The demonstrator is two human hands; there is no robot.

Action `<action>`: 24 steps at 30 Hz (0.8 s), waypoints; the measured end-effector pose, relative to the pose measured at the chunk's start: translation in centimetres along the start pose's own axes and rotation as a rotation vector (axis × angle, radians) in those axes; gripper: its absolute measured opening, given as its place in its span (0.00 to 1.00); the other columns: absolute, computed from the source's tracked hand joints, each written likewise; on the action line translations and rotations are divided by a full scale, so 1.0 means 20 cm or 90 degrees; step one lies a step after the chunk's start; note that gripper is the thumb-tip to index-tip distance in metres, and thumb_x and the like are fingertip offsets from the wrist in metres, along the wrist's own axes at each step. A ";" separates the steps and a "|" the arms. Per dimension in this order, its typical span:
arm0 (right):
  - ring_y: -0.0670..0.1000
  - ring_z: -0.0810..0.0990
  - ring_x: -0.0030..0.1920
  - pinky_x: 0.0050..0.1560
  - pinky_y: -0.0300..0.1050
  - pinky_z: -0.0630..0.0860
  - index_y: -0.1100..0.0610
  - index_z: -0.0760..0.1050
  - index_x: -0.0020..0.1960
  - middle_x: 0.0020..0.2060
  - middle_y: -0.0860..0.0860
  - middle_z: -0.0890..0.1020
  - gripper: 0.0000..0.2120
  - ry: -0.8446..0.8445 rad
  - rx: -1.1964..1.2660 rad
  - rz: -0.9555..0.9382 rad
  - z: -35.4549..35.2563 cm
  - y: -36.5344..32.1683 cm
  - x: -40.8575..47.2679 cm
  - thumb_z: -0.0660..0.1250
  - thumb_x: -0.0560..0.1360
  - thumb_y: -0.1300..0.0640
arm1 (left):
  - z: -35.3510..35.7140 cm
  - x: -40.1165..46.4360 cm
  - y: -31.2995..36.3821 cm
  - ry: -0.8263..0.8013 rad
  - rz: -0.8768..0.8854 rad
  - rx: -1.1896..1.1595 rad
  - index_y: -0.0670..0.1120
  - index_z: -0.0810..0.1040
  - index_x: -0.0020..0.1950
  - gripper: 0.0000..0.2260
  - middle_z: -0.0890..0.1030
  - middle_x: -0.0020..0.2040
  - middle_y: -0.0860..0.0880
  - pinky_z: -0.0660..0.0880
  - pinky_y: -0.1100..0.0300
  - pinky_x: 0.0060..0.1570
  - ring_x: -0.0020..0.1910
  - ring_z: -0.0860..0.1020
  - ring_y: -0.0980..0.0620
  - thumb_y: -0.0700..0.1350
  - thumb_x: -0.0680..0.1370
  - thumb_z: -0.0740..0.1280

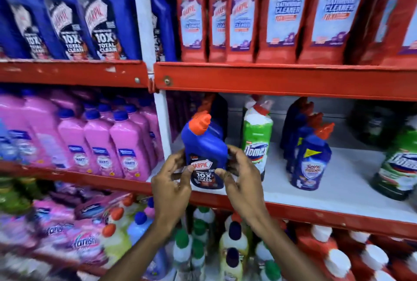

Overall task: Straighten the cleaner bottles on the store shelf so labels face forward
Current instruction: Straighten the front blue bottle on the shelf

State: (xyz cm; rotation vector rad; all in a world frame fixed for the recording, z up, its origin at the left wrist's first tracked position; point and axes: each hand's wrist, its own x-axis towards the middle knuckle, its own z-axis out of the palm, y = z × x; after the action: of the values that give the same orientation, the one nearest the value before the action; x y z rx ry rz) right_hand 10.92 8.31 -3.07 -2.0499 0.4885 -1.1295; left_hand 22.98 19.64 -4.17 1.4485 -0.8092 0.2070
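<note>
A blue Harpic bottle with an orange cap stands at the front left of the white middle shelf, its label facing me. My left hand grips its left side with the thumb on the label. My right hand grips its right side, thumb also on the label. To the right stand a green and white Domex bottle and a blue bottle with a red cap, both labels forward. A dark green Domex bottle leans at the far right.
Red shelf rails run above and below. Large blue Harpic bottles and red Harpic bathroom cleaner bottles fill the top shelf. Pink bottles crowd the left bay. Several mixed bottles sit on the shelf below.
</note>
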 end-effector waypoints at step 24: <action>0.60 0.68 0.75 0.73 0.57 0.69 0.56 0.67 0.76 0.76 0.58 0.69 0.32 0.099 -0.464 -0.129 -0.41 0.08 -0.20 0.68 0.73 0.62 | 0.21 -0.18 0.07 -0.050 0.386 0.328 0.42 0.66 0.77 0.28 0.63 0.80 0.39 0.62 0.39 0.77 0.80 0.62 0.39 0.49 0.78 0.66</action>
State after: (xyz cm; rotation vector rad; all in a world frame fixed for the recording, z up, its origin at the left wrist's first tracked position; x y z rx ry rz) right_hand 1.92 6.35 -3.57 -2.6884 0.8857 -1.3721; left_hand 18.00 17.14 -5.51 1.6530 -1.3140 0.8732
